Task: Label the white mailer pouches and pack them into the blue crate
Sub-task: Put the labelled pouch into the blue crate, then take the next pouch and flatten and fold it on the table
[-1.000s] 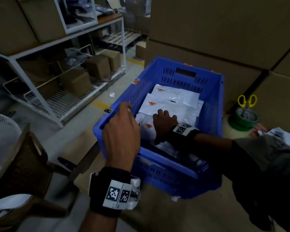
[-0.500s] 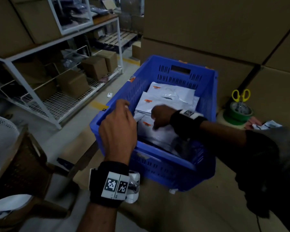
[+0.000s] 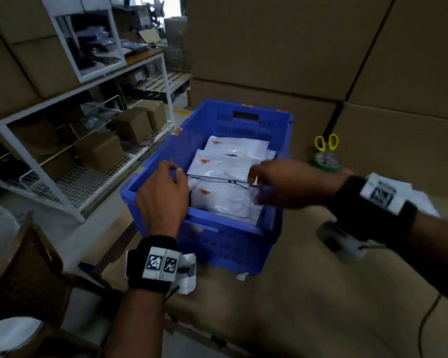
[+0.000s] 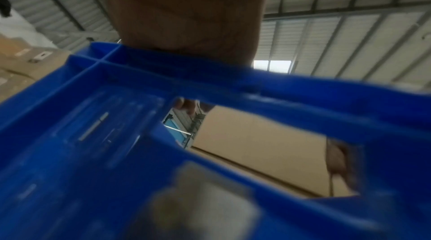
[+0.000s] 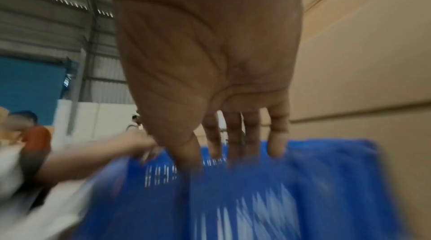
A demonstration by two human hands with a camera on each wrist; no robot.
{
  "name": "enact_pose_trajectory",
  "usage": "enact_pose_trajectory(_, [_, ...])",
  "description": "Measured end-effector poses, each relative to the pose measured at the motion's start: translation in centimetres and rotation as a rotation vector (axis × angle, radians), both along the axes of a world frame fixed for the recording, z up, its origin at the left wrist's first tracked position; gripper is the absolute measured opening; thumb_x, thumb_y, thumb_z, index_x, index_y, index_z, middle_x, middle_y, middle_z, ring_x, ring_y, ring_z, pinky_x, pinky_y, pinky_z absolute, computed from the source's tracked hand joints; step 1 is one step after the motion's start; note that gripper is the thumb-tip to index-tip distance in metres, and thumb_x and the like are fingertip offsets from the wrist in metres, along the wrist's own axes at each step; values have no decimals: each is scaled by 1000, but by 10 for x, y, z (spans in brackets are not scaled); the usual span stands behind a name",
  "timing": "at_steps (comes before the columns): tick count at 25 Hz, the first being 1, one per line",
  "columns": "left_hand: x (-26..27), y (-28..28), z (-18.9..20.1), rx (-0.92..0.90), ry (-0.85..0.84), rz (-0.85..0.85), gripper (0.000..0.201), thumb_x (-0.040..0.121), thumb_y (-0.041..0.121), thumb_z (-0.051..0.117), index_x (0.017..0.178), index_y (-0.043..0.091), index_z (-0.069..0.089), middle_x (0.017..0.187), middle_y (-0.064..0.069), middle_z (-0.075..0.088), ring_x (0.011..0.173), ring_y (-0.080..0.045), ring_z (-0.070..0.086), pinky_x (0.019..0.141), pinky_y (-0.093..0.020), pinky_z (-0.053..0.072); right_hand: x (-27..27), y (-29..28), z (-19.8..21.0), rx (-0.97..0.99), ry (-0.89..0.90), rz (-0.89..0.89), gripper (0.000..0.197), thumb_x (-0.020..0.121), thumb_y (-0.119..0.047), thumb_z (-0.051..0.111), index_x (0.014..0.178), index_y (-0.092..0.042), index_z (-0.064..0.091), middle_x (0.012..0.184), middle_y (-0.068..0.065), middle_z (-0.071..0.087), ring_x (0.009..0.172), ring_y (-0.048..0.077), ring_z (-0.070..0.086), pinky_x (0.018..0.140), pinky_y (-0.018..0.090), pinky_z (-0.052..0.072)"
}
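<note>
The crate (image 3: 274,244) sits mid-desk (image 3: 308,293) with pouches (image 3: 225,200) stacked inside. At its 3 o'clock stand scissors (image 3: 326,142) in a tape roll (image 3: 327,162); at 9 o'clock, a rack (image 3: 62,156) holding boxes (image 3: 132,125); at 12 o'clock, a wall of cartons (image 3: 282,47).

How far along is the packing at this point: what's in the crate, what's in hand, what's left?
Done: several white mailer pouches lie stacked in the blue crate. In hand: nothing; the right hand hovers open above the pouches, and the left hand is at the crate's near rim. Left: white packets behind the right wrist, too blurred to identify.
</note>
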State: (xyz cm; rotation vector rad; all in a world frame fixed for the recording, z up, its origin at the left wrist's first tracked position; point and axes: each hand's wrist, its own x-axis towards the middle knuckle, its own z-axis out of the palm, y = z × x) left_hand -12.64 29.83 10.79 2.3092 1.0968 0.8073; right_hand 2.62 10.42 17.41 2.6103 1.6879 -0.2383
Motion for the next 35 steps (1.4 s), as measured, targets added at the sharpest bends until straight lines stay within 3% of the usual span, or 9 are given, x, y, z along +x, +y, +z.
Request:
enact_pose_trajectory(5, [-2,-76,-9,38,-138,-163,17,91,37,64,107,30,62,81,9,66,90,-29,68,93,-51,48,-26,-126,-60,449,107,-63,51,100,-40,62,145,-18,49,134,5,57,115,22,58,95,35,48])
enact_pose_trajectory(11, [20,-247,-2,285,-153,-599,13,95,30,62,105,24,67,103,1,67,100,-28,56,83,-43,46,-17,-280,-91,319,304,-463,62,95,-42,70,150,-35,41,137,-12,54,109,4,58,88,26,50])
enact_pose_trajectory(15, [60,-313,-45,329,173,-961,37,87,45,49,116,29,67,115,3,68,107,-26,62,85,-43,50,20,-360,-104,398,280,-719,63,92,-41,74,147,-31,44,133,-6,59,111,14,61,91,35,53])
enact_pose_trajectory(17, [79,-332,-78,278,527,-1076,64,86,57,42,145,32,48,148,4,49,138,-28,45,105,-44,38,50,-385,-117,463,292,-848,68,90,-38,77,148,-23,44,132,0,61,113,20,62,93,35,51])
enact_pose_trajectory(20, [90,-341,-120,53,1002,-1077,92,93,73,41,161,34,-8,169,7,-15,155,-25,-15,124,-49,2,104,-388,-138,511,345,-999,78,89,-42,77,149,-6,42,140,13,59,123,28,60,95,31,44])
enact_pose_trajectory(23, [91,-342,-140,-22,1075,-1080,96,89,83,31,153,42,-28,156,12,-43,147,-24,-36,120,-59,-11,162,-369,-152,484,334,-1076,87,88,-52,75,145,3,41,145,22,51,133,37,49,104,38,41])
enact_pose_trajectory(30, [94,-343,-138,-55,1120,-1049,118,74,90,50,146,51,-34,152,21,-47,141,-15,-43,118,-58,-17,248,-312,-192,291,378,-1224,138,77,-76,70,158,7,-5,169,24,5,156,40,13,126,48,12])
enact_pose_trajectory(33, [95,-343,-137,-85,1104,-1026,119,74,88,55,146,53,-32,153,23,-45,141,-14,-42,117,-56,-17,268,-305,-206,232,372,-1285,144,70,-73,78,158,5,-4,168,24,6,155,42,12,125,52,13])
enact_pose_trajectory(35, [95,-342,-139,-91,1103,-1018,119,73,87,56,147,53,-31,153,23,-44,142,-14,-42,118,-56,-17,269,-306,-207,274,348,-1293,124,73,-61,80,158,0,13,163,22,19,151,41,19,123,54,22])
